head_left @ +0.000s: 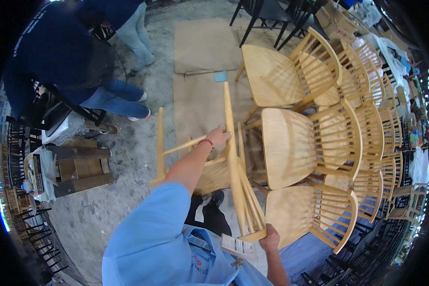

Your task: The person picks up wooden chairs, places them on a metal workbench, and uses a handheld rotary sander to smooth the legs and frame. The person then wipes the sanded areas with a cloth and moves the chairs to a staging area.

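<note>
A light wooden spindle-back chair (216, 175) is held tipped over in front of my body, its legs pointing away from me. My left hand (219, 137), with a red bead bracelet at the wrist, is closed around a part of the frame near the base of one leg. Lower down, my right hand (270, 238) grips the end of the curved top rail, close to my body. A white printed card (238, 246) lies against my shirt beside that rail; what it is fixed to cannot be told. The fingertips of both hands are partly hidden.
Rows of matching wooden chairs (287, 148) stand close on the right. Black chairs (267, 16) are at the far end. Brown cardboard (195, 47) covers part of the concrete floor, with a small blue piece (220, 76) on it. Two people (62, 52) work at the far left, near a low stand (81, 169).
</note>
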Motion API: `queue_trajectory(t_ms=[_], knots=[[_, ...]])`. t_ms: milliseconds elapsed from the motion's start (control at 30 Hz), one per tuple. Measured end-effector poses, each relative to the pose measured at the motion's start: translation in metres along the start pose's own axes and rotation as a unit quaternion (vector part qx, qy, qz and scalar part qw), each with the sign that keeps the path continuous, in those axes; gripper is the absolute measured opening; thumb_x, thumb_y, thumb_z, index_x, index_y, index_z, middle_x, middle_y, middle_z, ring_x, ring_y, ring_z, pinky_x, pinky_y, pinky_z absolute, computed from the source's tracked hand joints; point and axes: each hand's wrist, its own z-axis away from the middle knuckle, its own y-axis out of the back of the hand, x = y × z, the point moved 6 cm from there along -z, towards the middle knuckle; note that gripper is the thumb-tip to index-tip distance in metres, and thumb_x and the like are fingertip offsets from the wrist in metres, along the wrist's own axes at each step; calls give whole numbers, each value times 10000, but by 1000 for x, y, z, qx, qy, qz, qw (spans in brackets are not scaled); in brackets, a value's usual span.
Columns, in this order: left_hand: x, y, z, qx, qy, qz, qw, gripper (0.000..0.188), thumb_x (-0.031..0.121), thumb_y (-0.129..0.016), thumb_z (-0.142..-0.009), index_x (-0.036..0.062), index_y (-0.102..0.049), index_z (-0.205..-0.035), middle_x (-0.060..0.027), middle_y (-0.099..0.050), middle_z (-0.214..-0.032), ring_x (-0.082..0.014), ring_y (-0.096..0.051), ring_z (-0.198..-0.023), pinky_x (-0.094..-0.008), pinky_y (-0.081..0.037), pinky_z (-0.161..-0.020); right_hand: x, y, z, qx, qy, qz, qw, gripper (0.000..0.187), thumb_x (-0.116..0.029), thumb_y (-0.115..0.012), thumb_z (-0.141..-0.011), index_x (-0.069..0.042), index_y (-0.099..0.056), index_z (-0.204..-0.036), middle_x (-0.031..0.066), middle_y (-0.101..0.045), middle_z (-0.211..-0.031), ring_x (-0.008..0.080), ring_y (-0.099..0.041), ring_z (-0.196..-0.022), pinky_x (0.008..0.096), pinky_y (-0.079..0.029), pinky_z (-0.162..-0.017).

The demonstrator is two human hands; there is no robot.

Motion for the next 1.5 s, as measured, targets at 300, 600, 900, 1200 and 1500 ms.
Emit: queue_trajectory(t_ms=[300, 600, 900, 1200, 1500], knots=[[-64, 148, 122, 272, -73, 68, 957, 457, 304, -600, -911, 3, -545, -1251, -221, -583, -1274, -361, -544, -1200, -414, -423, -1023, -179, 185, -273, 119, 164, -40, 979, 552, -277, -741, -784, -62, -565, -1261, 252, -671, -1001, 434, -636, -955, 486, -516, -826], [-255, 167, 301, 307, 350, 63, 883, 427, 219, -584, -861, -27, -554, -1209, -281, -650, -1087, -426, -610, -1068, -452, -493, -903, -384, 258, -540, 156, 242, -27, 957, 617, -272, -689, -836, -60, -479, -1376, 263, -624, -1179, 418, -583, -1114, 464, -455, -948], [-159, -11, 410, -30, 528, 44, 847, 355, 209, -560, -888, -22, -610, -1152, -238, -647, -1107, -393, -614, -1015, -451, -496, -860, -327, 231, -633, -81, 77, -295, 949, 421, -116, -647, -850, -40, -549, -1252, 108, -652, -944, 220, -640, -777, 353, -529, -682], [-117, 59, 277, 215, 417, 259, 844, 424, 353, -589, -940, 55, -579, -1242, -78, -666, -1067, -182, -646, -864, -363, -528, -641, -334, 249, -668, -117, 53, -409, 903, 278, 12, -603, -796, 22, -548, -1069, 75, -588, -736, 146, -546, -532, 296, -461, -476], [-108, 83, 283, 350, 460, 333, 745, 566, 381, -577, -943, 23, -474, -1368, -119, -599, -1239, -246, -610, -1085, -400, -509, -841, -298, 249, -681, -102, 36, -430, 897, 339, 6, -617, -785, 8, -548, -1117, 100, -597, -817, 167, -547, -572, 302, -462, -490]])
